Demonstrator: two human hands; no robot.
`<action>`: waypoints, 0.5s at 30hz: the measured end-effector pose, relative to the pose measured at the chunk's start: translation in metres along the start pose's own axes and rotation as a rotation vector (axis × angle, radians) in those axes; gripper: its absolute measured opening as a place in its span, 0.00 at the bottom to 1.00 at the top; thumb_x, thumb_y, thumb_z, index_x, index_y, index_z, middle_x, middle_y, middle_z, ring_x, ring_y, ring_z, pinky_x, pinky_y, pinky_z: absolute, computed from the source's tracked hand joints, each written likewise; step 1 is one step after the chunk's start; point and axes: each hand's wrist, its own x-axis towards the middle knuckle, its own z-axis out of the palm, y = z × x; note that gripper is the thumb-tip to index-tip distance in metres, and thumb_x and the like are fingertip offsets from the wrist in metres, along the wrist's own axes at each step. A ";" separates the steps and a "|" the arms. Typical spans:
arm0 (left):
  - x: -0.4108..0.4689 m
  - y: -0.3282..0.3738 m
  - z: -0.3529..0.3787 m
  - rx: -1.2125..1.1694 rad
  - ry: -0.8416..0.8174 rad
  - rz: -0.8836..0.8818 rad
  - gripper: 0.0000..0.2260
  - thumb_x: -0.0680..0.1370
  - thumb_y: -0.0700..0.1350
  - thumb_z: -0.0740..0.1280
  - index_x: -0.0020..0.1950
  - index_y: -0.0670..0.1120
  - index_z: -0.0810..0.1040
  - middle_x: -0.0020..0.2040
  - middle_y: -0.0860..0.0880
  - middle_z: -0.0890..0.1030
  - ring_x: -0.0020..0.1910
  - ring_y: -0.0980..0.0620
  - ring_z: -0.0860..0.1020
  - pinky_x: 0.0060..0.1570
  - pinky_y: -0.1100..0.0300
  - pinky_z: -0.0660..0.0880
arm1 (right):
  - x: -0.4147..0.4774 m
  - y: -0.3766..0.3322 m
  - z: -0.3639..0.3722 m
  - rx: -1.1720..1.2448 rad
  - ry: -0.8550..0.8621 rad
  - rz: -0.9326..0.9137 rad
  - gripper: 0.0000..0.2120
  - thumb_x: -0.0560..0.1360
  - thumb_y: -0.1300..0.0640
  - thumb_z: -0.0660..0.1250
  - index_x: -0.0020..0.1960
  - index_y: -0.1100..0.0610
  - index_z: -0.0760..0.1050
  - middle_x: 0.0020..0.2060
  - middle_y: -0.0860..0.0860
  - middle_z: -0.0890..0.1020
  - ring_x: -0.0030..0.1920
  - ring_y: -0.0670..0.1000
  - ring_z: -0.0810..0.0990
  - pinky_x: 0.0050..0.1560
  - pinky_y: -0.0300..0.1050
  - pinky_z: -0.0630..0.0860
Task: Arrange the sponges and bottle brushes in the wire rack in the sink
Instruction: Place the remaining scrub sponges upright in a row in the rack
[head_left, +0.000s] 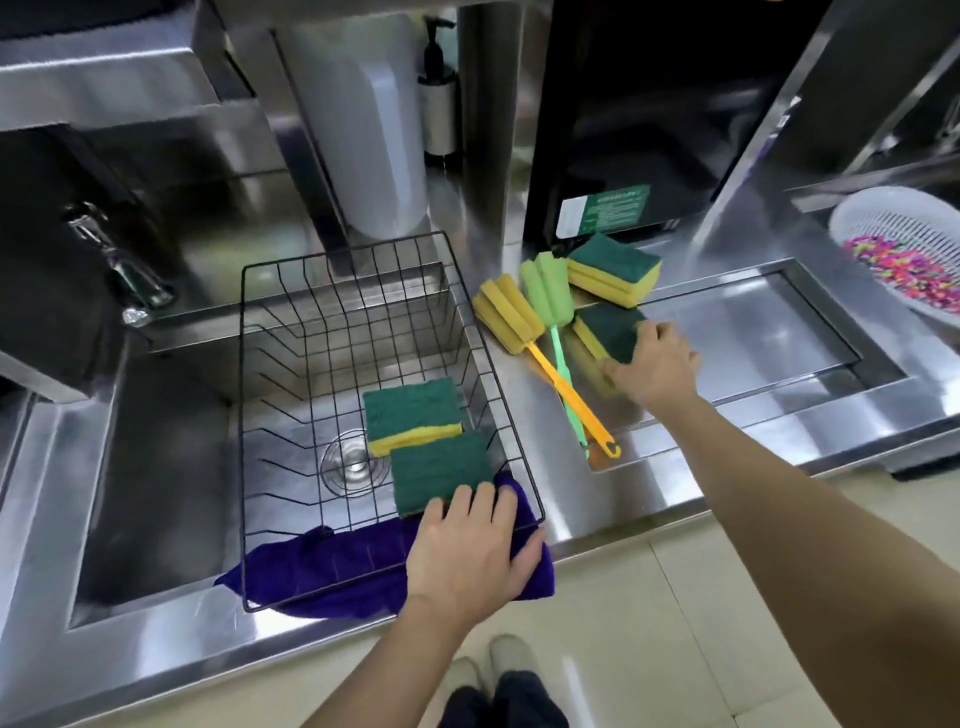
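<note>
A black wire rack (270, 364) sits in the steel sink. Two green-and-yellow sponges lie in its near right corner: one flat (410, 415), and a nearer one (439, 470) that my left hand (470, 551) grips at its front edge. On the counter to the right, my right hand (657, 366) closes on another sponge (608, 332). A stack of two sponges (613, 267) lies behind it. A yellow bottle brush (511, 319) and a green bottle brush (548, 286) lie crossed between the rack and my right hand.
A purple cloth (322, 566) lies under the rack's front edge. The faucet (117, 265) stands at the left. A white basket of coloured bits (883, 218) is at far right. A soap dispenser (439, 93) and a black appliance (639, 130) stand behind.
</note>
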 end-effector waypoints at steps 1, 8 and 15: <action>0.000 0.000 0.000 0.000 -0.002 -0.001 0.22 0.74 0.60 0.56 0.46 0.44 0.79 0.36 0.47 0.78 0.34 0.46 0.76 0.33 0.52 0.74 | 0.000 0.005 0.001 0.007 -0.018 0.005 0.30 0.72 0.45 0.66 0.67 0.60 0.64 0.66 0.61 0.68 0.67 0.63 0.66 0.66 0.57 0.62; 0.000 0.000 -0.003 -0.010 -0.021 -0.006 0.21 0.75 0.60 0.56 0.42 0.44 0.78 0.36 0.47 0.77 0.34 0.46 0.76 0.33 0.52 0.74 | -0.004 0.006 -0.003 0.080 -0.007 0.084 0.28 0.68 0.45 0.69 0.61 0.60 0.66 0.58 0.61 0.73 0.59 0.62 0.71 0.60 0.55 0.67; -0.001 -0.001 -0.004 -0.036 -0.008 -0.003 0.21 0.76 0.60 0.56 0.41 0.45 0.77 0.35 0.48 0.76 0.33 0.46 0.75 0.32 0.54 0.74 | -0.020 -0.033 -0.032 0.739 0.053 0.102 0.23 0.59 0.42 0.63 0.48 0.56 0.66 0.50 0.56 0.73 0.50 0.57 0.73 0.49 0.51 0.69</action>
